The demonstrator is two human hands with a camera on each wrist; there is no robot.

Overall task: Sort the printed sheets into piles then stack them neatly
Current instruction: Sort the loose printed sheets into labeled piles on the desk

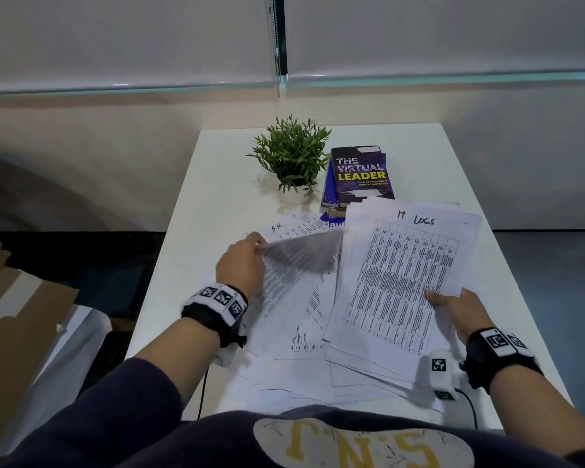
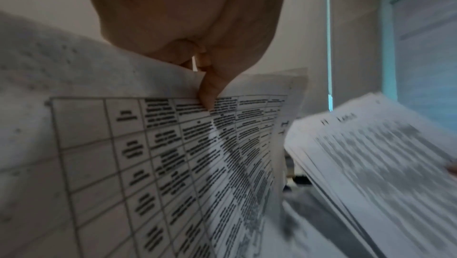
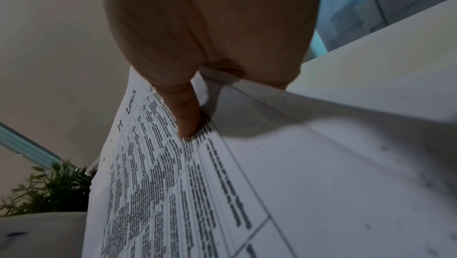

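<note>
Left hand [image 1: 242, 265] pinches a lifted, curling printed white sheet [image 1: 304, 253] by its edge, over the loose papers on the white bench [image 1: 217, 184]. Just to its right, the right hand [image 1: 460, 309] grips the thick "IT Logs" bundle [image 1: 402, 282], thumb on top, long axis running away from the person.

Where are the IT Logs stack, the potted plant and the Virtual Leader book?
IT Logs stack [image 1: 402, 278]: head view, middle of the top sheet's table.
potted plant [image 1: 293, 153]: head view, centre of the foliage.
Virtual Leader book [image 1: 362, 173]: head view, on the cover title.

Matt white paper sheets [image 1: 399, 275]; smooth white table [image 1: 217, 211]; glossy book cover [image 1: 362, 173]
</note>
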